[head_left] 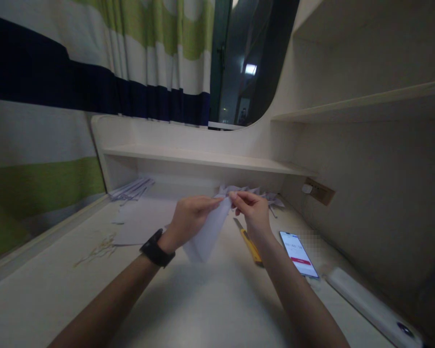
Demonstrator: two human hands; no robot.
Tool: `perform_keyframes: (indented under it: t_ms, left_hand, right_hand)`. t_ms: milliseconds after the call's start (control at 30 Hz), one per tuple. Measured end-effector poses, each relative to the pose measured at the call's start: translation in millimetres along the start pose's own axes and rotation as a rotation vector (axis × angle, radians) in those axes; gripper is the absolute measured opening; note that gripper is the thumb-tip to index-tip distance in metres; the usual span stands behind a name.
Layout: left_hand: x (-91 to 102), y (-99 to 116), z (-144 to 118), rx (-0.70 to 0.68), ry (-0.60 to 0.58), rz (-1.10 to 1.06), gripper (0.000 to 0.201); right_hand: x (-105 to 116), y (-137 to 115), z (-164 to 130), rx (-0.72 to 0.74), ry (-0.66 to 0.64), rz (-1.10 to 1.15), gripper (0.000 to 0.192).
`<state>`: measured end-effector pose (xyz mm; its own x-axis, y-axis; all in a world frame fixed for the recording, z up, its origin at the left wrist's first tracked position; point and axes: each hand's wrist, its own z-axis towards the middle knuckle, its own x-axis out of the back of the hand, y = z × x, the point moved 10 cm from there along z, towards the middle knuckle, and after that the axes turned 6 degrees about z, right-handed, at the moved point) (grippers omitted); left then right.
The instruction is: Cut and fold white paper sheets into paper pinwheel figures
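A folded sheet of white paper [207, 237] is held up above the desk between my two hands. My left hand [191, 216], with a black band on its wrist, grips the sheet from the left, thumb along its upper edge. At the upper tip of the paper, my right hand [252, 209] pinches with thumb and forefinger. Below the right hand lies a yellow utility knife [252, 247], its blade pointing away from me. Behind my hands is a pile of folded white paper pieces [264, 195], partly hidden.
Flat paper sheets [141, 217] and a stack of paper strips [132, 188] lie at the back left, with thin yellowish strings [99, 249] nearer. On the right are a lit phone [299, 253] and a long white device [371, 304]. A low shelf [203, 157] overhangs the back.
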<state>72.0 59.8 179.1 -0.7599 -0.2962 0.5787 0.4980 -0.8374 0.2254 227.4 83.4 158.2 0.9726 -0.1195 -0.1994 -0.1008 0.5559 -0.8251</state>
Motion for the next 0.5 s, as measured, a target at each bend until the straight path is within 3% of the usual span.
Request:
perform_keyframes:
  t_ms: [267, 500]
  left_hand:
    - [1.0, 5.7, 0.4, -0.014, -0.012, 0.072, 0.034]
    - [1.9, 5.0, -0.1, -0.003, -0.015, 0.005, 0.035]
  right_hand:
    - [2.0, -5.8, -1.4, 0.020, 0.019, -0.053, 0.022]
    - [6.5, -7.5, -0.6, 0.031, 0.048, -0.052, 0.023]
